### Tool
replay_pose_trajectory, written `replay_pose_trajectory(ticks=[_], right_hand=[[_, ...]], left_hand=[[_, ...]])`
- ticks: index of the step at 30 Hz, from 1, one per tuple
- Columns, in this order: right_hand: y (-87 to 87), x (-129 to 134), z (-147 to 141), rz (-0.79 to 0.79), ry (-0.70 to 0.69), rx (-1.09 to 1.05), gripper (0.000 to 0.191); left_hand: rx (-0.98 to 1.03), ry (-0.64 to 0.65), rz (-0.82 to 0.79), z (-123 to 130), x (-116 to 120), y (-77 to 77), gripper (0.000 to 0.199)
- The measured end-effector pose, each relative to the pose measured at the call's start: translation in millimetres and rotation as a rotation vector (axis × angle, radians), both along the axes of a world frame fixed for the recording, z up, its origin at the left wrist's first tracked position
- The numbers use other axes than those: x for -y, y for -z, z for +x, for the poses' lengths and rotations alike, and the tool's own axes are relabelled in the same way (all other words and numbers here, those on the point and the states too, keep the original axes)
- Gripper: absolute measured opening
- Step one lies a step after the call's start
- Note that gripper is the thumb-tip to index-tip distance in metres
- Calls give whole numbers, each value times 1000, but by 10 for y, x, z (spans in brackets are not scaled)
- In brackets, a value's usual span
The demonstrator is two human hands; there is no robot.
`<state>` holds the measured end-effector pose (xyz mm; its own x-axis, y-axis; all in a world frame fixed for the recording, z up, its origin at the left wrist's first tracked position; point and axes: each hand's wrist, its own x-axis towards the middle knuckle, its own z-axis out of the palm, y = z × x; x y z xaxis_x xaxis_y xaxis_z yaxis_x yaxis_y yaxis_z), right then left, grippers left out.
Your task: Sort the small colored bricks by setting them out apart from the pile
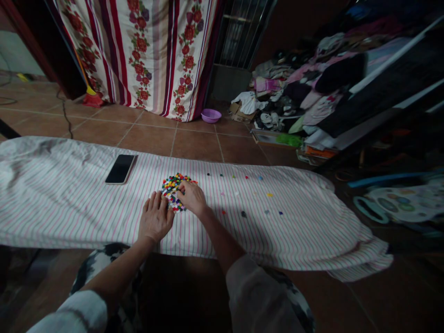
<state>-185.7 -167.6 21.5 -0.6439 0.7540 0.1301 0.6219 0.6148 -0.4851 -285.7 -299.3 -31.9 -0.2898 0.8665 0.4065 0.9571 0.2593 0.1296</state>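
A heap of small multicoloured square pieces (172, 183) lies on a striped cloth (83, 208). My left hand (156, 217) rests flat at the heap's lower left edge, fingers stretched out. Over the heap, my right hand (191, 196) has its fingertips pinched together down among the pieces; whatever is between them is hidden. To the right, single pieces lie apart in loose rows by colour, among them a red piece (246, 177), a light blue piece (260, 178), yellow pieces (269, 195), an orange piece (224, 212) and a dark grey piece (243, 214).
A phone (120, 169) with a dark screen lies left of the heap. Beyond the cloth are a tiled floor, a purple basin (211, 115), a flowered curtain (156, 55) and a red broom (92, 98). Piled clothes (298, 88) fill the back right.
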Motion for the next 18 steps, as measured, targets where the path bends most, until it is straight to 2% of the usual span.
replay_pose_trajectory(ticks=[4, 9, 13, 18], right_hand=[[112, -210, 95, -102, 164, -143, 12], [273, -532, 259, -53, 408, -208, 17], [354, -729, 347, -18, 494, -196, 23], [375, -866, 368, 16, 579, -134, 27]], left_hand=[[12, 6, -8, 2, -1, -17, 47], [33, 13, -21, 5, 0, -21, 50], [44, 10, -4, 6, -1, -7, 49], [26, 2, 8, 2, -2, 14, 48]])
